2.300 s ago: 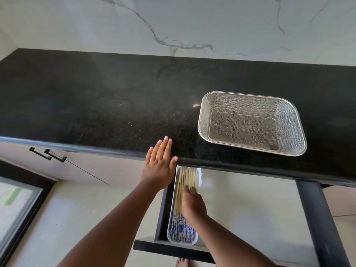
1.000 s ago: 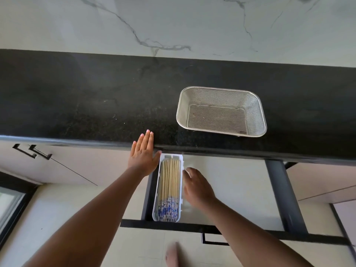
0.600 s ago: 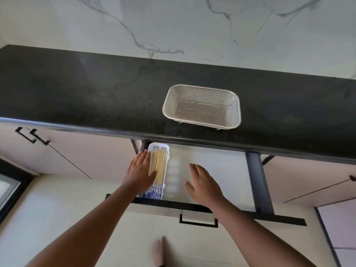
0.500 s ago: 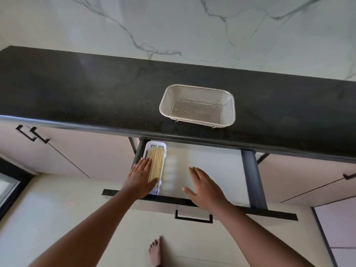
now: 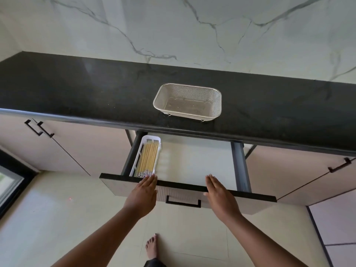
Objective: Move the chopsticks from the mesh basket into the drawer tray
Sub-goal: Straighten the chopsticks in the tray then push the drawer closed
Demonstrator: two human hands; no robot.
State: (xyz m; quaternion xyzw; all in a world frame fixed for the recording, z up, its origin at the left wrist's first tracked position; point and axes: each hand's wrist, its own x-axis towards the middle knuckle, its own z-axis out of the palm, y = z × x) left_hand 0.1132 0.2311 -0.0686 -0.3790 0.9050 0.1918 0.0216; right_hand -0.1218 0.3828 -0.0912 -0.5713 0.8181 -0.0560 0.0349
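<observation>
- Left hand and right hand: each grip flat, fingers straight, holding nothing, on the drawer front edge.
- Chopsticks lie in the tray at the drawer's left side.
- Mesh basket sits on the tabletop above the drawer.

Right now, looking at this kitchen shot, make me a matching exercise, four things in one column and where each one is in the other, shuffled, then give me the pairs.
Things:
1. chopsticks
2. mesh basket
3. left hand
4. right hand

Places:
A. on the black countertop
B. at the drawer front, right of its handle
C. in the white tray inside the drawer
D. at the drawer front, just before the tray

Pairs: 1-C, 2-A, 3-D, 4-B
</observation>
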